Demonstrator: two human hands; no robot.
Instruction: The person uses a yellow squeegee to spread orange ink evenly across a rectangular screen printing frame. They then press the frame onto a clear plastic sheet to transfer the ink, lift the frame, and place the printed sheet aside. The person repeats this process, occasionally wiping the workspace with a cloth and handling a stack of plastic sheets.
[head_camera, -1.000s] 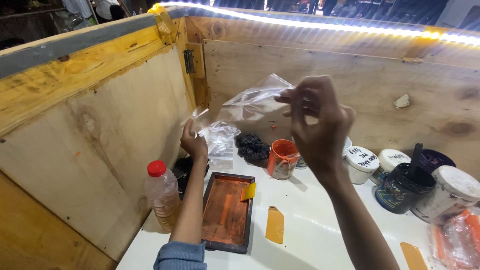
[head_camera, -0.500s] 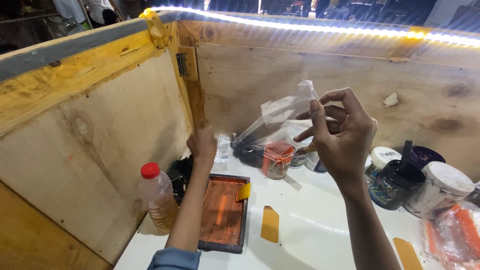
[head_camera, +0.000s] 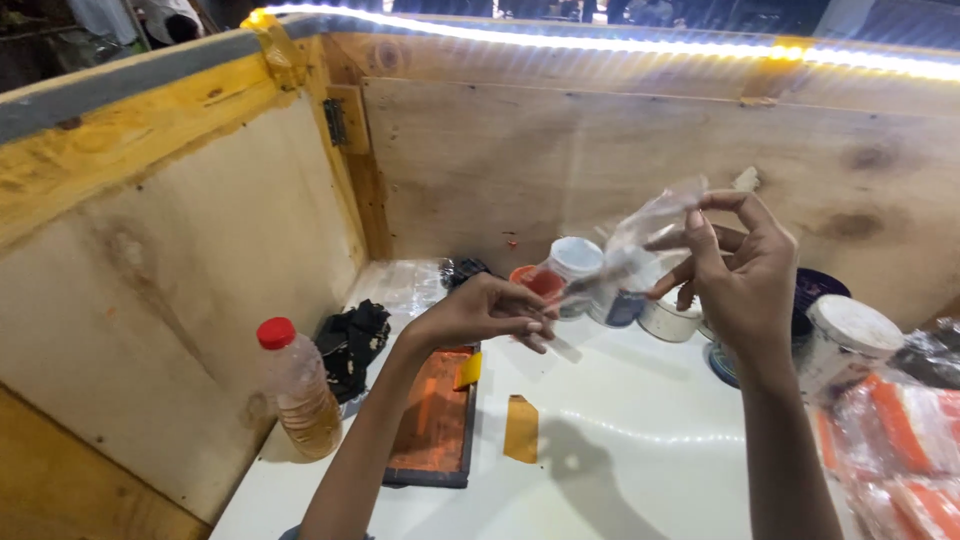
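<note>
Left hand (head_camera: 480, 312): fingertips pinching lower end of clear plastic bag (head_camera: 640, 245).
Right hand (head_camera: 735, 275): pinching bag's upper edge, raised.
Below: white counter (head_camera: 640, 440), orange-stained tray (head_camera: 432, 420).
Left: red-capped bottle (head_camera: 298, 388).

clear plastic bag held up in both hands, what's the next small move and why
Probably spread the clear plastic bag open. The right hand pinches its top edge, the left hand grips its lower end, and it hangs stretched and flat between them above the white table.
</note>
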